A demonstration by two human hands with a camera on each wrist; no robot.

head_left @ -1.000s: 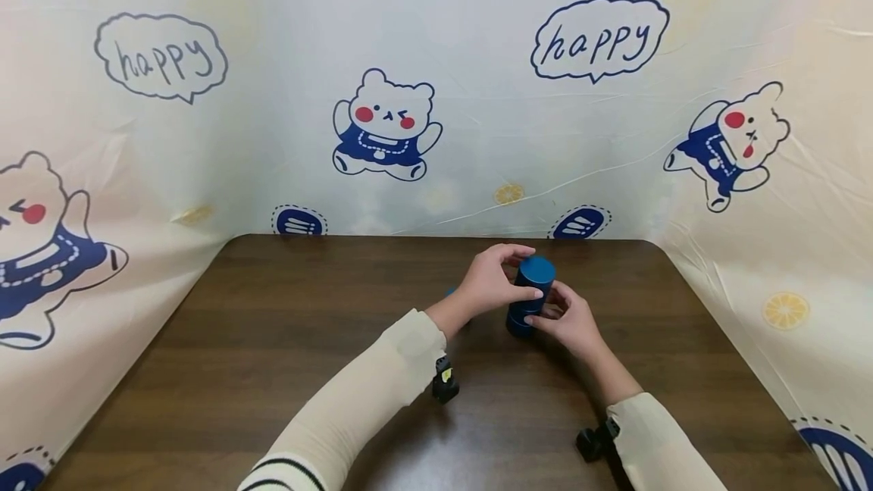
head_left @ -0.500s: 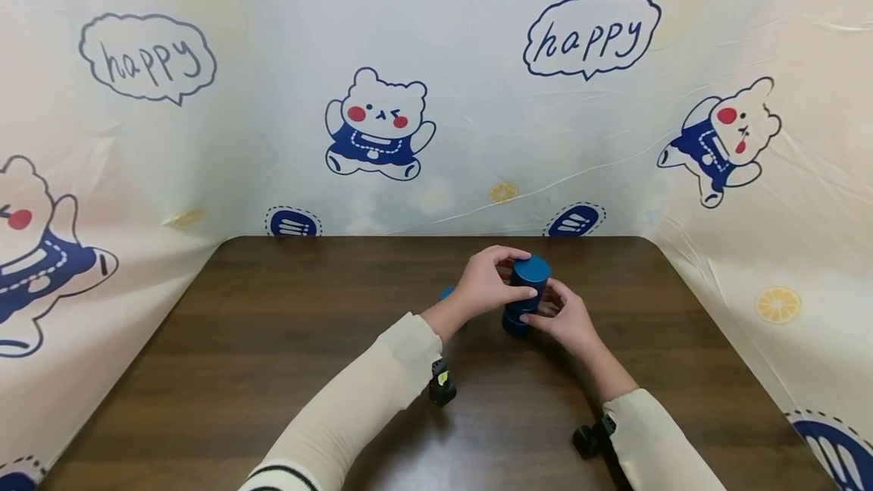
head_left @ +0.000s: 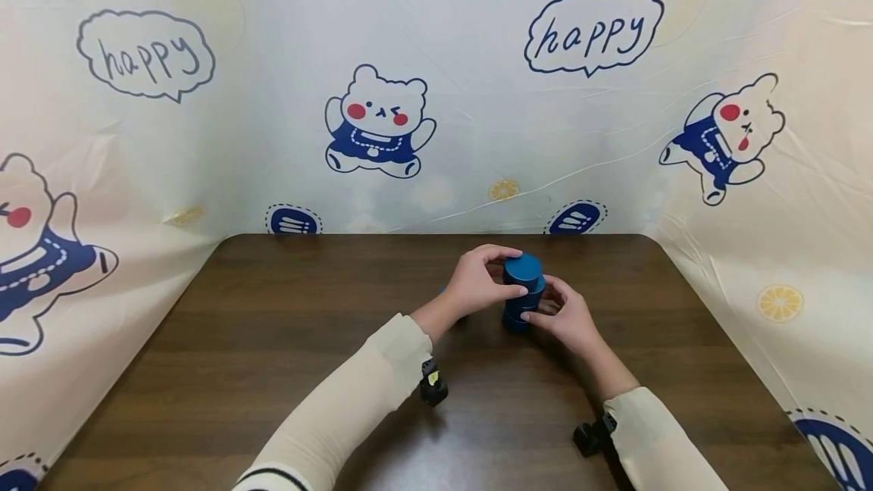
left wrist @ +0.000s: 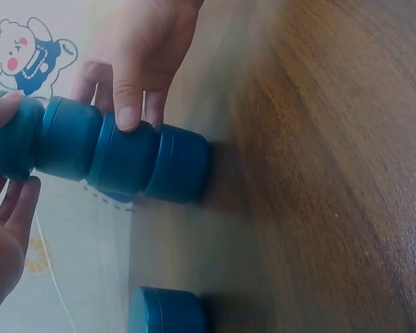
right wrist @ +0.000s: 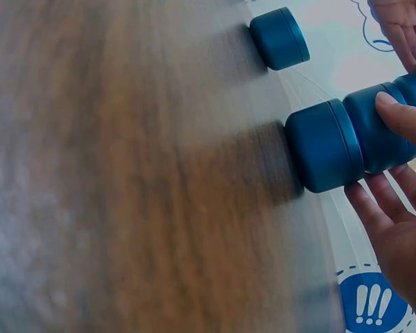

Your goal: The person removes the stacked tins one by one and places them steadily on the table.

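Observation:
Several small dark-blue, round canisters with seam lines near one end stand in a stack on the table. My left hand (head_left: 477,283) pinches the top canister (head_left: 523,267) between thumb and fingers; in the head view it sits a little to the left of those under it. Lower down, my right hand (head_left: 569,320) grips the second canister from the bottom (right wrist: 374,128), thumb in front and fingers behind. The bottom canister (left wrist: 180,165) is close against the tabletop. A separate blue canister (right wrist: 281,38) stands left of the stack, mostly hidden behind my left wrist in the head view.
The brown wooden table (head_left: 273,339) has rounded back corners. A pale cloth backdrop (head_left: 477,135) printed with bears and "happy" bubbles hangs behind and along both sides. Small black cameras are strapped on both wrists.
My left hand has moved slightly left with the top canister, which is now offset from the one beneath. The right hand keeps its grip on the lower stack.

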